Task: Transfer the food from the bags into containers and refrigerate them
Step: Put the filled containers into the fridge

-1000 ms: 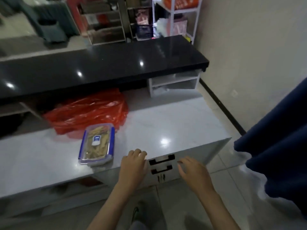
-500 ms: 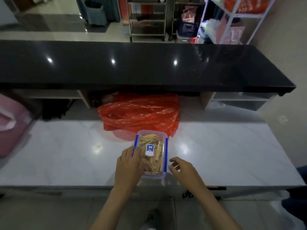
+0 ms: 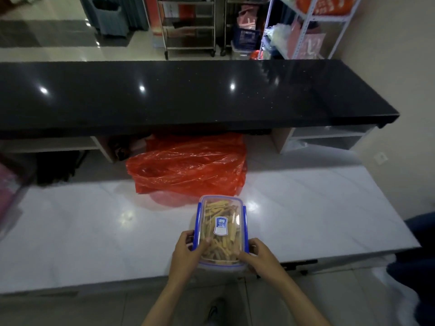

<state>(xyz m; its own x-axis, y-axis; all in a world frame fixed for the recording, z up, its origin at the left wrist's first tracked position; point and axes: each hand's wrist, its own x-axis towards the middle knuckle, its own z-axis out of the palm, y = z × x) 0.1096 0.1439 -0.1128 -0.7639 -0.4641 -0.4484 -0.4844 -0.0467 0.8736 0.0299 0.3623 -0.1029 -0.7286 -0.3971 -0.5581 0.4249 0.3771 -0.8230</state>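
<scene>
A clear plastic container (image 3: pixel 221 222) with blue side clips and a lidded top holds yellow-brown food sticks. It sits near the front edge of the white marble counter (image 3: pixel 94 231). My left hand (image 3: pixel 186 255) grips its near left corner, thumb on the lid. My right hand (image 3: pixel 261 260) grips its near right corner. Behind it lies a crumpled red plastic bag (image 3: pixel 188 165), partly under the black upper shelf.
A glossy black countertop (image 3: pixel 188 95) overhangs the back of the counter, with open cubbies beneath. Metal and white shelving racks (image 3: pixel 306 27) stand beyond. A pink object (image 3: pixel 9 189) is at the far left; dark blue fabric (image 3: pixel 419 250) at the right edge.
My view swung left to centre on the container. Both hands moved from the counter's front edge onto the container's near corners and took hold of it.
</scene>
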